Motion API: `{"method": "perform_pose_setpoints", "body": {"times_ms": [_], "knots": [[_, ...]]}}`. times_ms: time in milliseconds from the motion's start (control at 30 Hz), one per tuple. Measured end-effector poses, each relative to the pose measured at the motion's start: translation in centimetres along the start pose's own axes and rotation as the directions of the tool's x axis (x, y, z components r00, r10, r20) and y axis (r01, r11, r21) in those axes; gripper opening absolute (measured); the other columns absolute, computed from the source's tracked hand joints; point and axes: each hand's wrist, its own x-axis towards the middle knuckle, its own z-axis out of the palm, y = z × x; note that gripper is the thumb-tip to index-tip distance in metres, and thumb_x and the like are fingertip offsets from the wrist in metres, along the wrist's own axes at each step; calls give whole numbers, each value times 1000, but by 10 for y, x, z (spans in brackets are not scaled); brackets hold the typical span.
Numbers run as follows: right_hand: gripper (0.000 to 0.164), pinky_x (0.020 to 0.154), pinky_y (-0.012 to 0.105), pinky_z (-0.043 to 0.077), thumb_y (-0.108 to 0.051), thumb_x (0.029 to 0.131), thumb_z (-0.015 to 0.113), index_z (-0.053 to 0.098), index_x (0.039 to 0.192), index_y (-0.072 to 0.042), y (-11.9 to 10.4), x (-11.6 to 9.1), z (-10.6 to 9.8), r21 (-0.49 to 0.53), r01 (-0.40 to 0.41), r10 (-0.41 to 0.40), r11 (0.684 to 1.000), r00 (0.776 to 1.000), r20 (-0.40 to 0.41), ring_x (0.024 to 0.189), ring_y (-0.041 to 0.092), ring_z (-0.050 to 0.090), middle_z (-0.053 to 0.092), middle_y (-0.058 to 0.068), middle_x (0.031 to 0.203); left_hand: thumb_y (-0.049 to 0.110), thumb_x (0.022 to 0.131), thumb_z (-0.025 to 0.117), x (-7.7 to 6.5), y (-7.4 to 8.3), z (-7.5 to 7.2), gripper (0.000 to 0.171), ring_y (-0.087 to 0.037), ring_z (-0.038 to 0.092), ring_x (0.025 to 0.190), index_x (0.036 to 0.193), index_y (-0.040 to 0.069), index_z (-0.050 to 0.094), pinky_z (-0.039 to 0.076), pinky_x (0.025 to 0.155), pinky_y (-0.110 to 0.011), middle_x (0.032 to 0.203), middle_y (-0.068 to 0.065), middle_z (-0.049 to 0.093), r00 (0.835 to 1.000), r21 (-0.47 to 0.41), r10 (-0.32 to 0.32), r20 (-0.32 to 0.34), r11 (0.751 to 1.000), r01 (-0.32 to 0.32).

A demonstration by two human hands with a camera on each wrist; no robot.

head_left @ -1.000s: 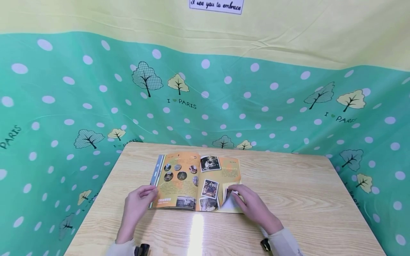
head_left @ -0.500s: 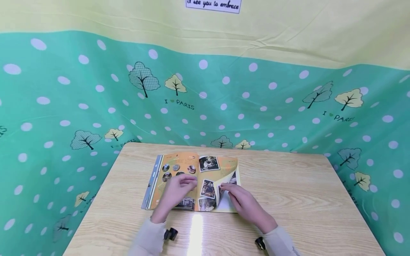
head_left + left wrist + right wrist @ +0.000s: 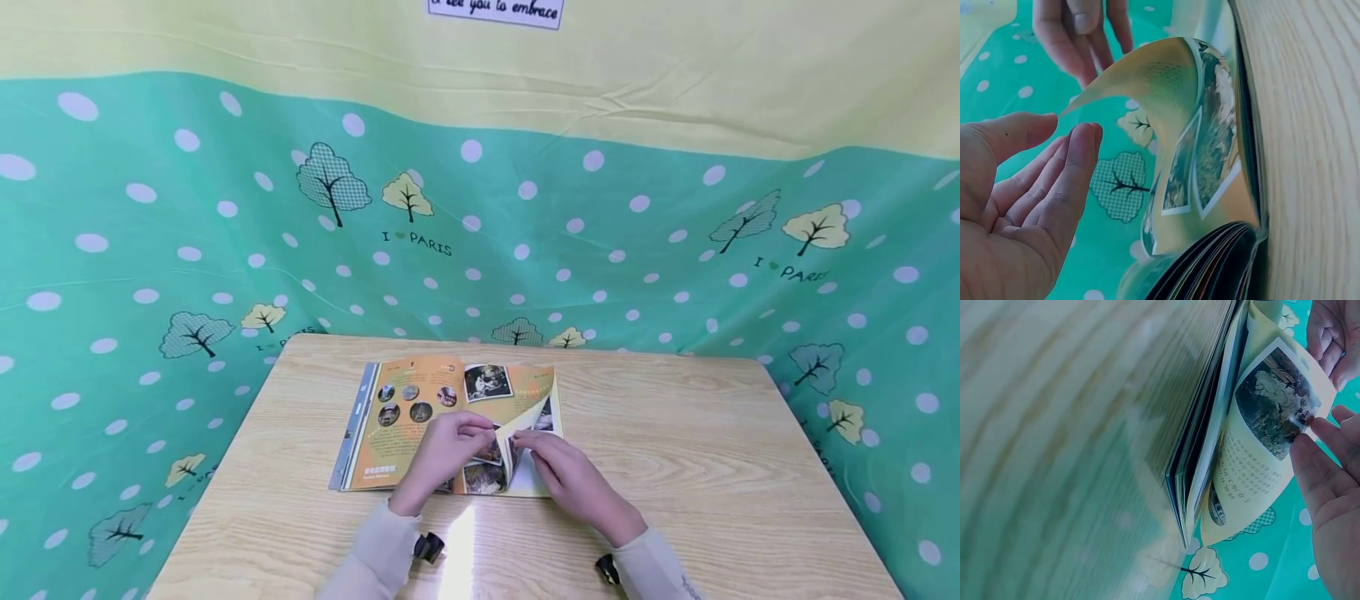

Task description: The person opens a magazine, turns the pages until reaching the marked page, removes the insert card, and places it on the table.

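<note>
Both hands are close together above the right half of a book: the left hand has its thumb and fingers apart, with the corner of a lifted page just beside the thumb tip. Whether the thumb touches this corner, I cannot tell. On the other side, the right hand has fingertips touching the photo side of the same page, and its fingers are loosely bent without a clear pinch.

This page is curled up into a curve, and its pale edge makes a slanted line across the printing under it. The book lies spread on the near-middle part of the wooden surface. On its left half, which is orange, I see small round pictures with text below, and on the right half a dark photo near the top. Along the left side a strip of grey-blue cover shows.

From the near side come two light sleeves, each with a black device at the wrist. Behind the surface hangs a cloth, green with white dots and printed trees, yellow in its upper part.
</note>
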Motion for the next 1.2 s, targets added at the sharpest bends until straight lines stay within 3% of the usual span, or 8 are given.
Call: {"method": "perform_pose_setpoints", "body": {"times_ms": [233,367,533,667,800,933,1033,1200], "knots": [[34,108,36,44,5,95,58,64,127,-4,0,-1,2,-9,5,-5,1000,1000,-1,125,23,57,63,8,132,18,92,73,3,-1,7,19,-27,73,77,103,3,74,62,69,-33,89,-3,74,1000,6,0,6,1000,0],[34,109,36,43,5,95,58,64,128,-5,-2,-1,0,-6,-20,20,1000,1000,16,126,21,56,63,7,133,15,93,72,4,2,9,15,-31,73,76,102,2,74,63,69,-36,87,-5,74,1000,-13,-15,-1,1000,15],[34,106,38,46,7,93,61,65,126,-4,-2,0,1,-17,6,-6,1000,1000,3,124,25,58,64,8,131,10,93,70,6,1,8,11,-28,73,73,100,2,75,63,68,-39,85,-7,74,999,-12,-24,-23,1000,23],[35,106,39,47,5,92,65,65,126,-5,-1,-2,1,-21,3,-3,1000,1000,7,123,25,59,64,8,131,8,92,71,3,-2,1,11,-28,73,73,100,1,75,63,68,-41,84,-6,74,998,6,-14,-59,1000,14],[36,105,40,48,-5,93,69,64,128,-7,0,-7,-1,-79,-63,67,995,996,57,124,22,57,63,7,132,6,90,72,-5,-7,-16,13,-29,73,74,102,0,74,63,70,-41,86,-8,74,990,-25,-20,-140,1000,17],[43,107,46,45,-16,91,73,61,131,-6,1,-13,-2,-154,-138,162,978,974,156,127,28,54,58,14,137,3,88,75,-16,-12,-38,17,-27,73,74,104,-3,73,62,71,-37,88,-13,74,967,-107,-53,-250,994,27],[53,109,51,41,-22,88,77,59,134,-4,1,-16,-3,-194,-187,232,963,941,244,131,36,48,52,20,142,-1,88,74,-27,-16,-55,19,-28,73,75,105,-7,71,62,71,-35,89,-17,73,944,-149,-84,-320,988,37],[63,113,56,34,-29,85,80,56,139,-7,-1,-18,-6,-223,-236,304,946,886,350,137,41,40,44,22,148,-1,88,73,-49,-19,-79,19,-30,73,76,106,-8,71,62,71,-35,90,-19,73,908,-138,-134,-398,987,85]]}}
